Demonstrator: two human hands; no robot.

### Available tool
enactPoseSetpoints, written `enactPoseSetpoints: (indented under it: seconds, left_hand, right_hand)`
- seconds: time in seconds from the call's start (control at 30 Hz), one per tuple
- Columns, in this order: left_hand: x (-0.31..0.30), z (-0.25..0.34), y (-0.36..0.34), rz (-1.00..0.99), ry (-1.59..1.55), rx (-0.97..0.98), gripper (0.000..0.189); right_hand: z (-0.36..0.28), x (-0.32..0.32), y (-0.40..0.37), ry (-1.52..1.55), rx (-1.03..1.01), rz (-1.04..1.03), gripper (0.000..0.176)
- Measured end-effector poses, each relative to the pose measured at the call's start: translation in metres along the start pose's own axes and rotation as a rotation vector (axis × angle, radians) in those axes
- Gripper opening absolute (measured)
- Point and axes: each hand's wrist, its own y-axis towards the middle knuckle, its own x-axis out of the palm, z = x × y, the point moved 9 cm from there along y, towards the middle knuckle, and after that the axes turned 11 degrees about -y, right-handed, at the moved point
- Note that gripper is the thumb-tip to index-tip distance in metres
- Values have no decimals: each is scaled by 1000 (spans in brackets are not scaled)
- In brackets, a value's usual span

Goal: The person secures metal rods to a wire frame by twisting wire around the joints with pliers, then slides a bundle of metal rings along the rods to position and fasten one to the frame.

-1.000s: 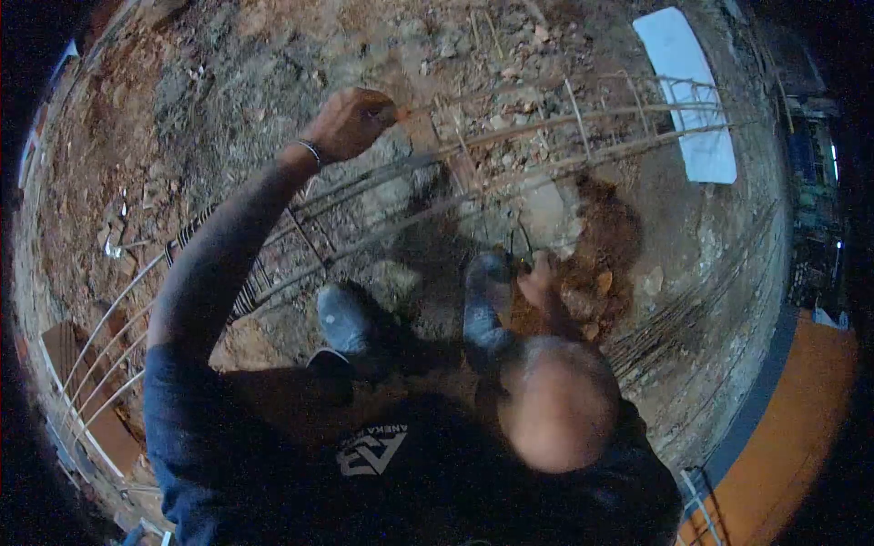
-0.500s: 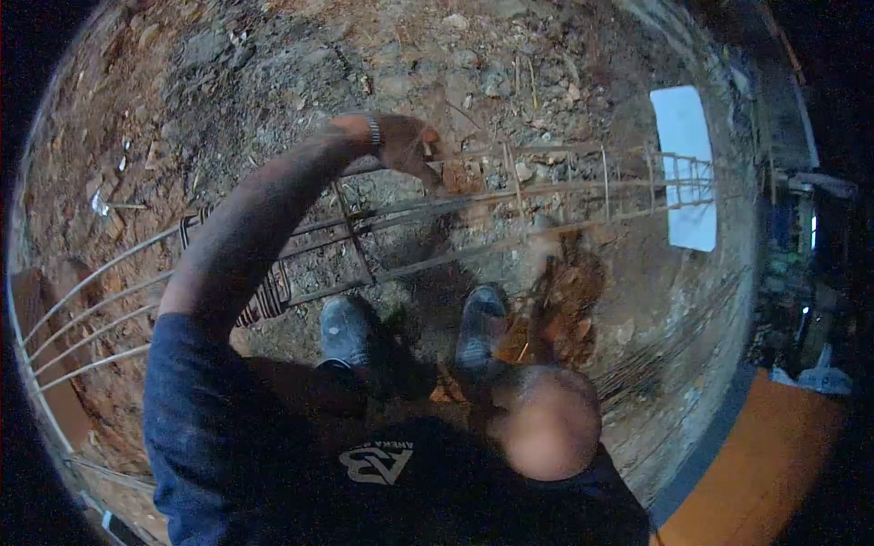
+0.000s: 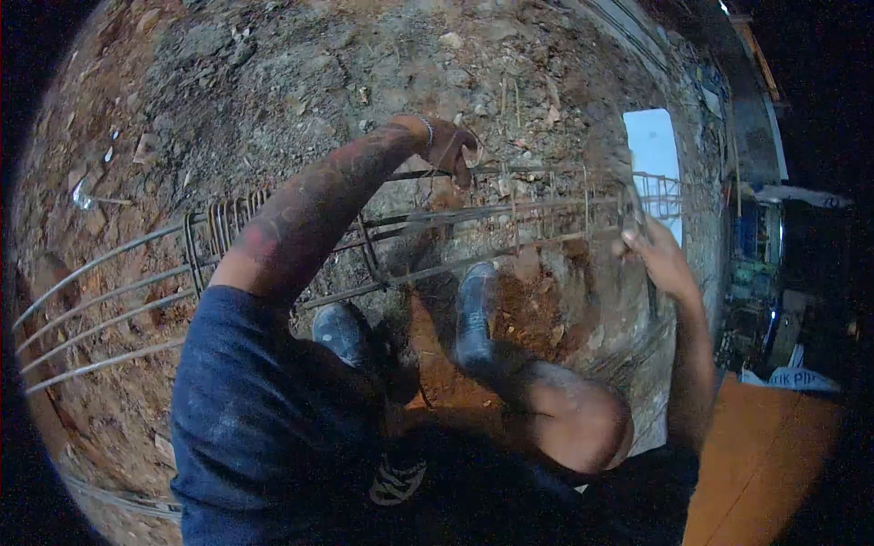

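Observation:
A long rebar cage (image 3: 546, 202) lies across the ground in front of me, its bars joined by square stirrups. My left hand (image 3: 452, 153) is at the cage's far upper bar, fingers curled together. A thin wire (image 3: 479, 144) shows at those fingertips. To the right, my right hand (image 3: 660, 258) is closed on a greyish metal hand tool (image 3: 635, 202), blurred by motion, close to the cage's near bar. I cannot make out the tool's exact kind. On the left, several stirrups (image 3: 223, 226) are bunched together around the bars, partly hidden by my left arm.
A white panel (image 3: 651, 136) lies under the cage's right end. My boots (image 3: 475, 314) stand on the near side of the cage. Rough soil and stones (image 3: 300, 82) spread beyond it. An orange surface (image 3: 760, 464) is at the lower right.
My left hand has shifted right along the upper bar. My right hand, not clearly visible before, now shows at the right with the tool. The view has shifted slightly.

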Motion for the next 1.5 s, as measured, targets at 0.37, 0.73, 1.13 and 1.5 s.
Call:
enactPoseSetpoints:
  seconds: [0.37,0.73,1.13,1.5]
  left_hand:
    - [-3,-4,-36,-22,-80,-176,80]
    - [-37,-10,-78,163,-296,-149,60]
    - [-74,67,-6,395,-311,208,60]
    - [-74,87,-6,471,31,247,64]
  right_hand:
    - [-160,-30,107,-1243,-737,103,28]
    - [-197,3,122,-1520,-1054,108,9]
    - [-237,8,102,-1452,-1059,225,6]
    - [-233,-4,92,-1496,-1141,242,12]
